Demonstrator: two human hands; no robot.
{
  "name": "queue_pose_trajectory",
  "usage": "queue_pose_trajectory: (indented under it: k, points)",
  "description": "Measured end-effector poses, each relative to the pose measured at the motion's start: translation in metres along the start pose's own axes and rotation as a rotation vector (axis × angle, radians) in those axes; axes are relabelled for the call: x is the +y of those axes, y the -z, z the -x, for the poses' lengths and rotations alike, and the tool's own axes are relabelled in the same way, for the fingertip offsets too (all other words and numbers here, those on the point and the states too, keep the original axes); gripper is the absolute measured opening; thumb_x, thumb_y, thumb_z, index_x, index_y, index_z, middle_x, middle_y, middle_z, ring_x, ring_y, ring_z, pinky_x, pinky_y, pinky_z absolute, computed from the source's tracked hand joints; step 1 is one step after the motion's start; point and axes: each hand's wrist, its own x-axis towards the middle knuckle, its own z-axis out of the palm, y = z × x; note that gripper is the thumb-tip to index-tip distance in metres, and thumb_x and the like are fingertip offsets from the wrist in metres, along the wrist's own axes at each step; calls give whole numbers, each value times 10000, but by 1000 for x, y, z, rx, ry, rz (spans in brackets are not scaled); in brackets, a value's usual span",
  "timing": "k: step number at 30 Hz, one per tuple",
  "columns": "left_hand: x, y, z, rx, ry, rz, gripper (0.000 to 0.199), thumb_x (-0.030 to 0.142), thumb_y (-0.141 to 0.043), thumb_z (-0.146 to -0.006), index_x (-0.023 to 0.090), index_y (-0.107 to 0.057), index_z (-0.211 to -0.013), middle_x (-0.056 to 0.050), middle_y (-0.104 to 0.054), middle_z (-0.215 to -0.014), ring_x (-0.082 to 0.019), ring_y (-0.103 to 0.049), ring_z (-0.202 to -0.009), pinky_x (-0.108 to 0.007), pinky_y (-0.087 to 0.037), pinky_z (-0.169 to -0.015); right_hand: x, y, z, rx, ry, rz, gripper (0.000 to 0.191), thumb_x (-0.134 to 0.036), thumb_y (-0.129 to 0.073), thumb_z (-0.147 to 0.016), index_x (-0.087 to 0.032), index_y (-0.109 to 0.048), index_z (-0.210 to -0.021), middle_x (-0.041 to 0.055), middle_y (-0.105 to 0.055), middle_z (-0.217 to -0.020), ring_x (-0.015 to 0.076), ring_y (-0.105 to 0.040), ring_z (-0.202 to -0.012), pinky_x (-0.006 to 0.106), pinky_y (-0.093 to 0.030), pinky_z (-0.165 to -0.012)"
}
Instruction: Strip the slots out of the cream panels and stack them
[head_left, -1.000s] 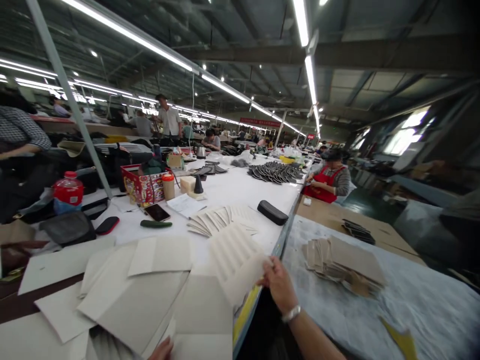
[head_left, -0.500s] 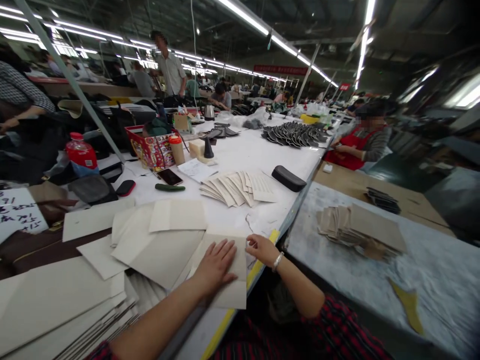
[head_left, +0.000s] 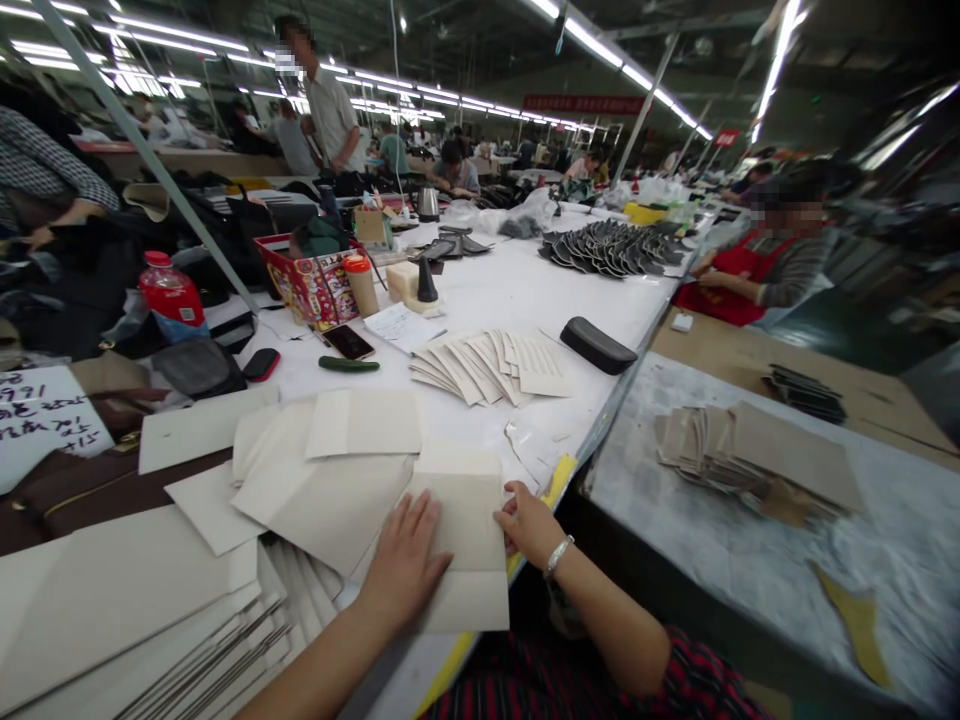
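"paperboard is being worked at the table edge, but which piece, and where is it being kept?"

"a cream, rectangular, creased sheet of stiff paperboard (head_left: 466,530) is being kept flat at the near edge of the white, smooth-topped worktable (head_left: 502,290). its left side is being covered by the left hand (head_left: 405,560), with the fingers being laid out flat and the thumb being held apart from them."

"and what is being done with the right hand (head_left: 529,525)?"

"its fingers are being kept curled at the sheet's right edge. whether the edge is being pinched between them cannot be told."

"what is being seen as different from a second ago?"

"a pale, ribbed sheet was being held up by the right hand then. what is seemingly the same pale, ribbed sheet (head_left: 536,365) is now being left on the right end of the fanned row of cream, overlapping paperboard pieces (head_left: 469,365), near the black, rounded, oblong case (head_left: 598,345). both hands are being kept at the creased sheet instead."

"and what is being suggested about the work?"

"attention is apparently being given to a different sheet. by this judgement, it is being steadied or squared rather than carried, while loose, cream, flat boards (head_left: 322,500) are being left spread to its left."
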Motion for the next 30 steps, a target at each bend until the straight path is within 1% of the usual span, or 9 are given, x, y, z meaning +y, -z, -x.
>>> queue_pose_trajectory:
  k: [3,8,11,15,18,23,26,28,30]
  points:
    - [15,7,-20,-43,-158,-26,435,366,-457,-775,199,-438,-1176,-73,-346,-1329,-267,-288,-1212,-464,-220,-986,-3,2,1,38,33,115,383,-273,-436,-770,-169,-343,-1127,22,-594,-776,96,-543,-491,227,-401,-509]
    - [33,-3,-63,-233,-300,7,536,447,-476,-749,168,-402,-1200,-85,-408,-1284,-243,-418,-1083,-380,-371,-844,-11,20,-23,172,276,436,273,-227,-514,-728,-178,-504,-996,28,-593,-771,135,-541,-729,244,-373,-686]
    - [33,-10,-75,-286,-326,-19,616,522,-506,-700,168,-401,-1193,-91,-407,-1282,-266,-412,-1058,-403,-368,-814,-15,32,-43,44,320,429,244,-196,-543,-695,-183,-538,-939,-1,-591,-696,115,-532,-640,219,-374,-617]
    - [32,-11,-82,-347,-383,-57,645,557,-526,-665,159,-425,-1161,-96,-383,-1298,-268,-419,-1022,-392,-375,-775,-16,42,-66,-145,250,351,185,-165,-549,-673,-182,-545,-858,-38,-579,-587,87,-509,-495,204,-370,-535]
    - [32,-8,-86,-391,-396,-66,648,564,-542,-647,167,-431,-1146,-81,-379,-1302,-261,-419,-1011,-378,-380,-751,-17,45,-75,-216,222,356,129,-157,-565,-649,-166,-548,-776,-30,-577,-572,88,-506,-482,204,-365,-517]
    - [30,-2,-89,-456,-379,-66,634,545,-571,-633,210,-416,-1149,-40,-360,-1320,-250,-414,-1012,-354,-381,-728,-15,45,-67,-222,326,478,46,-183,-587,-629,-170,-561,-664,-9,-563,-621,108,-497,-575,209,-342,-540]
    - [29,0,-88,-489,-384,-54,739,575,-591,-585,213,-374,-1191,-45,-329,-1339,-258,-404,-1025,-349,-378,-738,-17,45,-57,-107,408,500,32,-180,-549,-672,-172,-554,-703,17,-557,-734,115,-491,-652,215,-342,-589]
    - [29,0,-87,-501,-385,-51,810,596,-595,-554,206,-343,-1219,-62,-306,-1350,-270,-390,-1042,-353,-370,-754,-19,42,-44,-7,436,503,66,-172,-496,-714,-165,-547,-755,47,-548,-813,129,-489,-715,230,-344,-636]
    - [28,0,-85,-501,-376,-54,818,594,-593,-557,209,-329,-1228,-71,-293,-1354,-275,-373,-1065,-359,-360,-776,-19,33,-17,-69,431,449,104,-169,-446,-744,-166,-544,-778,61,-552,-820,143,-489,-753,244,-344,-664]
